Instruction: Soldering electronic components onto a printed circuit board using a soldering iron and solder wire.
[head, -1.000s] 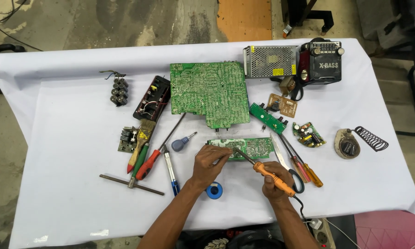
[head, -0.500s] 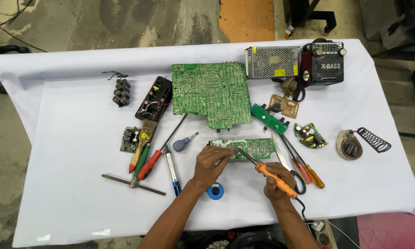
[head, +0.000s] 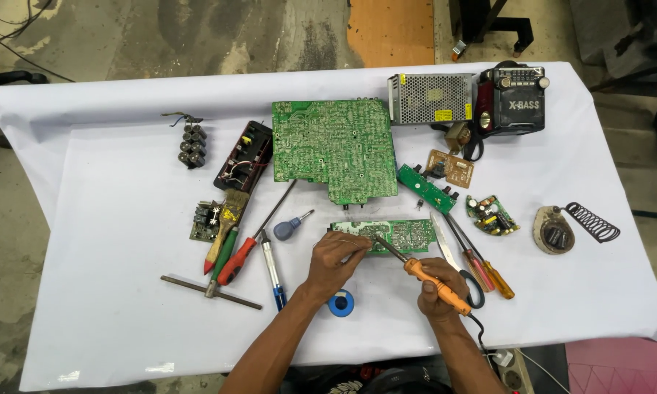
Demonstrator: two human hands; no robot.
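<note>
Two hands at work over a small green circuit board (head: 395, 235), lying flat on the white-covered bench (head: 117, 321) just below the large green board (head: 333, 149). Left hand (head: 333, 259) resting at the small board's near-left edge, fingers (head: 355, 245) pinched narrow on what looks like a thin wire (too fine to be sure). Right hand (head: 434, 295) closed around the orange handle of a soldering iron (head: 423, 273), tip slanted down onto the board's middle. Probably light, stiff and brittle, that board, with fragile parts and sharp solder points: best held by its bare edges, pressed flat, never flexed. Hot at the iron's metal end, so only the orange grip for holding. Nearby: blue solder reel (head: 341, 303) between the wrists, screwdrivers (head: 478, 257) to the right, coiled iron stand (head: 573, 228) well apart.
</note>
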